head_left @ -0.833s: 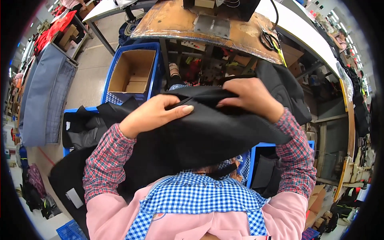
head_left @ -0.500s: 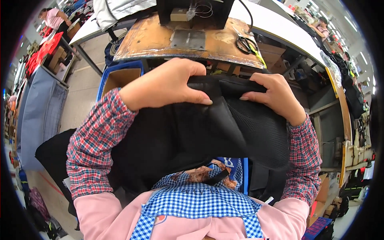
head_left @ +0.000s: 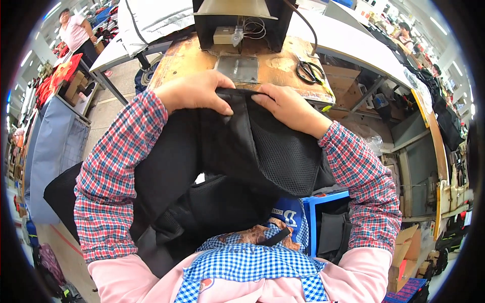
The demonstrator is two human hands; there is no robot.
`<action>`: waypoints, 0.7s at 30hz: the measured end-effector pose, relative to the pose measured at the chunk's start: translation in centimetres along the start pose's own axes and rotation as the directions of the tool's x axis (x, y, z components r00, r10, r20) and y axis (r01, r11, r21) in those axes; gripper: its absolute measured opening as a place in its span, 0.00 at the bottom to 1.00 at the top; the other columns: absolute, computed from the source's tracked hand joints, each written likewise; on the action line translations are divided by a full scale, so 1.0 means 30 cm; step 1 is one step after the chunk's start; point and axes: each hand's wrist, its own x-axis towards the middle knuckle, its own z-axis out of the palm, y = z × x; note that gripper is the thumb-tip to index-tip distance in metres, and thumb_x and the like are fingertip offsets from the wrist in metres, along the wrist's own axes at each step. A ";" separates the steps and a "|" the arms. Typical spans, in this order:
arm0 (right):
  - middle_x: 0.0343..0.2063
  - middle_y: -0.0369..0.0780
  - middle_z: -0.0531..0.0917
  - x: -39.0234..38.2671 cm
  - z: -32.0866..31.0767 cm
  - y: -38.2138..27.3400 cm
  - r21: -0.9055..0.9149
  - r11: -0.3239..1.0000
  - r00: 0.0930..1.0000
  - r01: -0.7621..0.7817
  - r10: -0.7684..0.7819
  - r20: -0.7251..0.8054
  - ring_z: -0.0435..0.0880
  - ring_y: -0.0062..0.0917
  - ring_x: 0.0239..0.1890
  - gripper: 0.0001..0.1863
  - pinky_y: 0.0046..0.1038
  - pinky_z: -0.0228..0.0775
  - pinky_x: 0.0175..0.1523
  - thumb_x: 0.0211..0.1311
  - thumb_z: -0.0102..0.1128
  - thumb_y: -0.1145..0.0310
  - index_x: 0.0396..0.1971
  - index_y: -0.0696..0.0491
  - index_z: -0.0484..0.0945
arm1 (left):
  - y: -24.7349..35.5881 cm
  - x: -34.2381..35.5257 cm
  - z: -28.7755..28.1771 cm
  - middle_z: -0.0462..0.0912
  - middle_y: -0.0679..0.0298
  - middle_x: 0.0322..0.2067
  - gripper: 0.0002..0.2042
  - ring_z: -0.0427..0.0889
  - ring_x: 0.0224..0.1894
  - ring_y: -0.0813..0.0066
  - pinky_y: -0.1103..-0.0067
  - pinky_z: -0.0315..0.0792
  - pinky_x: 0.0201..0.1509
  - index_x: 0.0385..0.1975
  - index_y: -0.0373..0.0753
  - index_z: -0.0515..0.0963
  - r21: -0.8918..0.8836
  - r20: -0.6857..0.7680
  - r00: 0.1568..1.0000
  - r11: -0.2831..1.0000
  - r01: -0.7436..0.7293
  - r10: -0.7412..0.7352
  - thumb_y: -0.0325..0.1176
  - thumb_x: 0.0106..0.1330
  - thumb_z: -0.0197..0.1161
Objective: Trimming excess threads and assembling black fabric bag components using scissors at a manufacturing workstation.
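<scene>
Grips in the head view are narrow: the left hand (head_left: 194, 93) and the right hand (head_left: 293, 110) pinch the upper edge of a black fabric piece (head_left: 225, 139), which hangs near the centre, its mesh panel (head_left: 287, 154) toward three o'clock. At twelve o'clock is a tan surface (head_left: 194, 58), with black-handled scissors (head_left: 309, 72) lying toward one o'clock; a blue crate (head_left: 311, 227) shows between four and five.

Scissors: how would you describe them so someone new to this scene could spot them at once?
Find the brown board just beyond the left hand and right hand. The scissors lie near its right end, to the right of the flat grey plate. Their black looped shape sets them apart from that plate.
</scene>
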 end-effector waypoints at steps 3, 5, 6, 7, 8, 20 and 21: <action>0.25 0.53 0.81 0.073 0.025 0.037 -0.134 0.991 1.000 -0.015 0.011 -0.029 0.81 0.53 0.34 0.18 0.47 0.73 0.40 0.73 0.50 0.57 0.36 0.58 0.77 | -0.030 0.019 -0.052 0.86 0.63 0.36 0.22 0.82 0.39 0.76 0.80 0.73 0.47 0.46 0.31 0.81 -0.069 0.024 0.994 0.992 0.105 -0.103 0.32 0.51 0.72; 0.24 0.53 0.81 0.115 0.022 0.044 -0.225 0.974 1.000 0.006 -0.013 -0.027 0.81 0.53 0.33 0.19 0.47 0.73 0.39 0.74 0.47 0.56 0.35 0.58 0.77 | -0.077 0.039 -0.055 0.83 0.66 0.29 0.16 0.79 0.33 0.78 0.81 0.71 0.40 0.39 0.33 0.84 -0.247 -0.043 0.990 0.962 0.120 -0.134 0.29 0.49 0.68; 0.23 0.53 0.81 0.133 0.015 0.046 -0.240 0.971 1.000 -0.004 0.000 -0.017 0.81 0.52 0.33 0.20 0.47 0.73 0.38 0.75 0.46 0.55 0.35 0.57 0.77 | -0.100 0.056 -0.063 0.83 0.66 0.29 0.16 0.79 0.33 0.78 0.81 0.71 0.40 0.39 0.33 0.84 -0.248 -0.047 0.990 0.961 0.120 -0.136 0.29 0.49 0.68; 0.22 0.53 0.80 0.149 0.008 0.050 -0.256 0.966 1.000 -0.019 0.018 -0.008 0.81 0.52 0.33 0.20 0.47 0.73 0.36 0.75 0.44 0.55 0.35 0.57 0.77 | -0.108 0.081 -0.070 0.80 0.68 0.24 0.11 0.76 0.30 0.80 0.81 0.68 0.36 0.32 0.35 0.84 -0.234 -0.078 0.980 0.959 0.159 -0.181 0.29 0.47 0.66; 0.22 0.53 0.80 0.167 0.006 0.063 -0.257 0.966 1.000 -0.019 0.018 -0.006 0.81 0.52 0.33 0.20 0.47 0.73 0.36 0.75 0.44 0.55 0.35 0.57 0.77 | -0.118 0.103 -0.071 0.78 0.69 0.20 0.07 0.73 0.27 0.81 0.81 0.64 0.32 0.25 0.36 0.84 -0.220 -0.110 0.968 0.955 0.197 -0.225 0.28 0.46 0.64; 0.27 0.48 0.82 0.357 -0.027 0.270 -0.666 0.652 0.930 0.364 -0.295 0.219 0.85 0.42 0.32 0.10 0.39 0.80 0.38 0.63 0.51 0.69 0.30 0.61 0.77 | -0.210 0.270 -0.152 0.76 0.65 0.17 0.06 0.72 0.26 0.76 0.78 0.64 0.32 0.13 0.35 0.78 -0.196 -0.287 0.928 0.963 0.186 -0.237 0.30 0.42 0.64; 0.27 0.48 0.82 0.370 -0.027 0.286 -0.671 0.617 0.907 0.411 -0.355 0.228 0.86 0.41 0.32 0.09 0.37 0.80 0.38 0.61 0.52 0.70 0.30 0.60 0.77 | -0.219 0.280 -0.163 0.75 0.66 0.17 0.06 0.72 0.27 0.77 0.80 0.64 0.33 0.14 0.35 0.78 -0.168 -0.278 0.933 0.968 0.187 -0.228 0.31 0.44 0.64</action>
